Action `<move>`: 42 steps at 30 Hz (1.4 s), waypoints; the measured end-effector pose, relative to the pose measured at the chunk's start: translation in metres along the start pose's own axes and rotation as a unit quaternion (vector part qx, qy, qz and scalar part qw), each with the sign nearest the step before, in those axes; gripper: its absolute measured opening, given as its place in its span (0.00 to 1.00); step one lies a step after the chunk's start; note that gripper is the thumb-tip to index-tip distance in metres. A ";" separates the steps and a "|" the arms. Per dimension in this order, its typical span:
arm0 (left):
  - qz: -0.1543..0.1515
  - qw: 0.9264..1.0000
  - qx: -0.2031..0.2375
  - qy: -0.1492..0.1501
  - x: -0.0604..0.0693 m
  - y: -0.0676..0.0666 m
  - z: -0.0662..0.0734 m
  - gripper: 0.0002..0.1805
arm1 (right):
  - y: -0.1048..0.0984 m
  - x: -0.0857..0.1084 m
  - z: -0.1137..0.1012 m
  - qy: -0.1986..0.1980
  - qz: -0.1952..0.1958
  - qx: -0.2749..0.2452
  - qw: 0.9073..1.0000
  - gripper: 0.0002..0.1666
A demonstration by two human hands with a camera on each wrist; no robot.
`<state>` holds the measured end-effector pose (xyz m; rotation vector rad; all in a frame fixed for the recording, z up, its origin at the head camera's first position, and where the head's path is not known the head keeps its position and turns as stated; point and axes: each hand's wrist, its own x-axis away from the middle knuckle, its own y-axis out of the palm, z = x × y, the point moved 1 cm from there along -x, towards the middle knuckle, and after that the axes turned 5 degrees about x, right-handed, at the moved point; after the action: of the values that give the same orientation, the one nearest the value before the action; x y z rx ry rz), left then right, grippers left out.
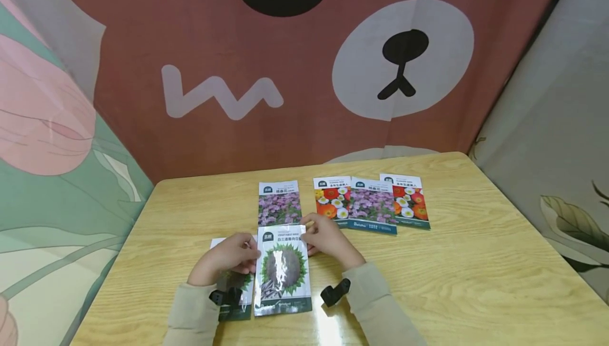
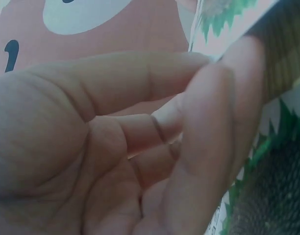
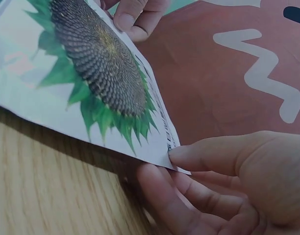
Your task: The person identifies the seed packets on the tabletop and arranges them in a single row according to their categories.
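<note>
Both hands hold a sunflower seed packet (image 1: 283,282) by its sides, slightly raised over the table. My left hand (image 1: 231,256) pinches its left edge; in the left wrist view the thumb and fingers (image 2: 209,112) meet at that edge. My right hand (image 1: 328,237) pinches the upper right corner, with the thumb (image 3: 204,154) on the printed face in the right wrist view. Under my left hand lies a second sunflower seed packet (image 1: 240,309), partly hidden by the hand and wrist camera. Just behind the held packet lies a purple flower seed packet (image 1: 279,203), its lower edge covered.
Farther right on the wooden table (image 1: 428,282) lie a poppy seed packet (image 1: 332,203), another purple flower packet (image 1: 372,206) overlapping it, and a second poppy packet (image 1: 411,200). A printed curtain (image 1: 285,139) hangs behind the table's far edge.
</note>
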<state>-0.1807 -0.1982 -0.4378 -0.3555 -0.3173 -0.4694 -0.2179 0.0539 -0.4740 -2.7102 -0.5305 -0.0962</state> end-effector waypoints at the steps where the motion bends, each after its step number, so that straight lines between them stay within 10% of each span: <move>1: -0.001 1.000 -0.002 -0.002 0.001 0.000 0.000 0.04 | 0.000 0.000 0.000 0.001 -0.001 0.002 1.000 0.19; 42: 0.108 0.987 -0.098 -0.075 0.010 0.012 0.005 0.11 | 0.015 0.004 -0.003 -0.021 -0.018 0.125 0.992 0.14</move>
<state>-0.1676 -0.1904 -0.4330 -0.6114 -0.3746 -0.2607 -0.2089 0.0414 -0.4754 -2.4630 -0.5633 0.0182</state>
